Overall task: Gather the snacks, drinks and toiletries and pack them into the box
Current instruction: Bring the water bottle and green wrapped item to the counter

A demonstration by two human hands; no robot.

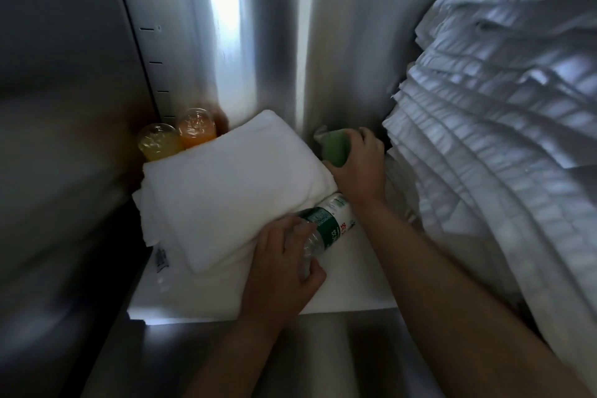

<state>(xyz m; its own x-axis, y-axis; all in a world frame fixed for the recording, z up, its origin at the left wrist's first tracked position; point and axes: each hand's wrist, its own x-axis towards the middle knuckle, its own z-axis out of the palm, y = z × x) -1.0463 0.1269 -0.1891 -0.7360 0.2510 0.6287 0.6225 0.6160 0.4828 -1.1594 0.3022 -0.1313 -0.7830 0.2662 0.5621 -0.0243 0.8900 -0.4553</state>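
While the left grip [284, 271] is grasping a clear water bottle [326, 223] at the lower centre of the frame, the right grip [358, 165] is curling round a green object [336, 147] just above. Both are touching a folded white towel [226, 184]. A yellow juice bottle [158, 142] and an orange juice bottle [196, 128] are standing behind its upper left corner. Stacked white linens [500, 107] are filling the right side.

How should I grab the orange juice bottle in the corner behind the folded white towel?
Take the orange juice bottle by its capped top, coming straight down from above. Only its upper part shows: the folded towel covers its front, the yellow bottle sits close on its left and the metal wall is behind, so a side grip looks blocked.
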